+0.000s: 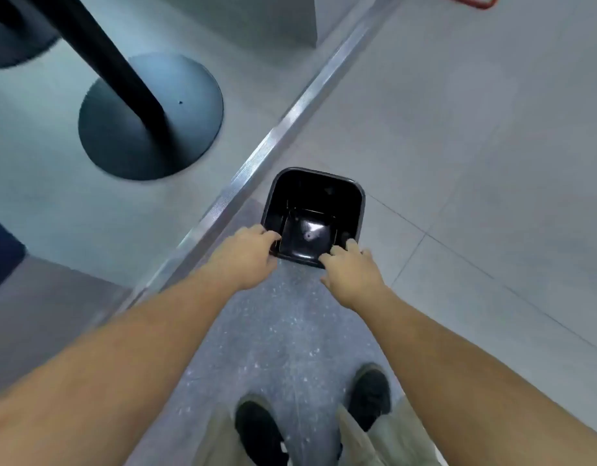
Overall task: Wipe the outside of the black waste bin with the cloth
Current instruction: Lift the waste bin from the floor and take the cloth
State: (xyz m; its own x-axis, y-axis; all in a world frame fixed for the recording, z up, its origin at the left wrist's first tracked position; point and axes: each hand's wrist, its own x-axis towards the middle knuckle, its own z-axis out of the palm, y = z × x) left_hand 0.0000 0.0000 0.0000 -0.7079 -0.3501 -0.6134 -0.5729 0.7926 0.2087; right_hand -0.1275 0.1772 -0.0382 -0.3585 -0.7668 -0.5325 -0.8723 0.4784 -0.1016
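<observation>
Black waste bin [319,193] on the floor [458,163] beside a metal strip [290,119], outer walls hidden from above, left hand [243,260] and right hand [351,274] stretched down, each grip curled over its near rim.

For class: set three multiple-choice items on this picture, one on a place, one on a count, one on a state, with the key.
1. Where is the waste bin?
A. Next to the metal floor strip
B. On a table
C. On a chair

2. How many hands grip the bin's rim?
A. None
B. One
C. Two

3. What state is the bin in?
A. Full of paper
B. Open and empty
C. Shut by a lid

Key:
1 A: the bin's left side lies by the strip that runs slantwise across the floor.
2 C: the left hand and the right hand both curl fingers over the near rim.
3 B: there is no lid, and the bare glossy bottom shows.
</observation>
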